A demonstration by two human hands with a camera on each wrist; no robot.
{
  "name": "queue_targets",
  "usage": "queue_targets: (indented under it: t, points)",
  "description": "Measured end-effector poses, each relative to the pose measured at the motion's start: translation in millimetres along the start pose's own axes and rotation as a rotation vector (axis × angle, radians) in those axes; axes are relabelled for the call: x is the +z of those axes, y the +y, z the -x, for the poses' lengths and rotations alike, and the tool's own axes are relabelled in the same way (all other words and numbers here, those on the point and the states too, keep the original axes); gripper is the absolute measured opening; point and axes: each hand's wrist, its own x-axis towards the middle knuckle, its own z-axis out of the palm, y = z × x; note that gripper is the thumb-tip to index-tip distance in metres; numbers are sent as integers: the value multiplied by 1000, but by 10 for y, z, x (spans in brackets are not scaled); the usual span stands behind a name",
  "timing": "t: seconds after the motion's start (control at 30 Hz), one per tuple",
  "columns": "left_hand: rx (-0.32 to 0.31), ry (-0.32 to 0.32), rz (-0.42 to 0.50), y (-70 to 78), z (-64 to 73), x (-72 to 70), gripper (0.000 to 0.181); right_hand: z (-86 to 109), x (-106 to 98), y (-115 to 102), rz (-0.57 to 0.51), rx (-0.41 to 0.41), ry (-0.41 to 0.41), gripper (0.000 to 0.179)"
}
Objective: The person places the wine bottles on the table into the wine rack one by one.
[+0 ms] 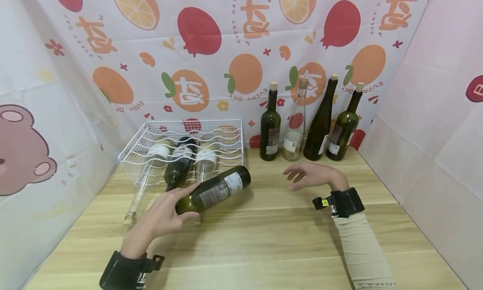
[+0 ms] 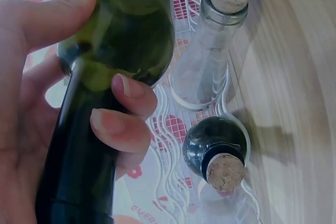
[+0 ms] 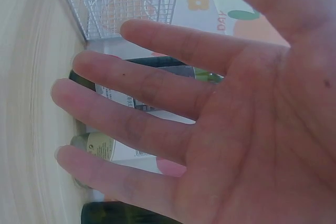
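Note:
My left hand [image 1: 164, 212] grips a green wine bottle [image 1: 215, 191] round its neck and shoulder. The bottle is tilted, base up to the right, in front of a white wire wine rack [image 1: 170, 122]; its mouth end is hidden by the hand in the head view. Three corked bottles lie in the rack, necks toward me: a clear one [image 1: 160, 149], a dark one [image 1: 177, 168] and another clear one [image 1: 206, 155]. Held above the table, my right hand [image 1: 311, 176] has loosely extended fingers and nothing in them; the right wrist view shows its bare palm [image 3: 236, 124].
Along the back right stand a green bottle [image 1: 269, 130], a clear bottle [image 1: 292, 145], a tall dark bottle [image 1: 318, 126] and another green bottle [image 1: 342, 132], all corked. Printed cloth [image 1: 241, 34] hangs behind the wooden table [image 1: 256, 248], with pale cloth at both sides.

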Motion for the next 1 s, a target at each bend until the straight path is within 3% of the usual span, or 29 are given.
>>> queue_targets:
  t: [0.53,1.0]
  points:
    - [-4,18,-82,14,49,-103,87,-9,-7,-12,6,21,4,59]
    - [-15,21,-72,181,-21,-7,86,-5,-1,23,8,-12,-12,53]
